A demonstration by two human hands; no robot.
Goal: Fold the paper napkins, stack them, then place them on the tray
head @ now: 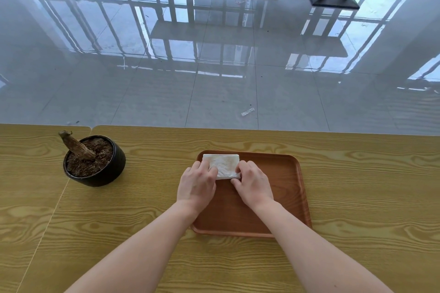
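A stack of folded white paper napkins (223, 164) lies in the far left corner of the brown wooden tray (283, 188). My left hand (197, 183) grips the stack's near left edge, fingers curled over it. At the near right corner of the stack, my right hand (253, 183) pinches it with the fingertips. Both hands rest low over the tray. The near edge of the stack is partly hidden by my fingers.
A black pot (95, 162) with soil and a cut woody stump stands on the yellow wood-grain table (357, 197) to the left of the tray. Beyond the table's far edge is a glossy tiled floor with black table bases.
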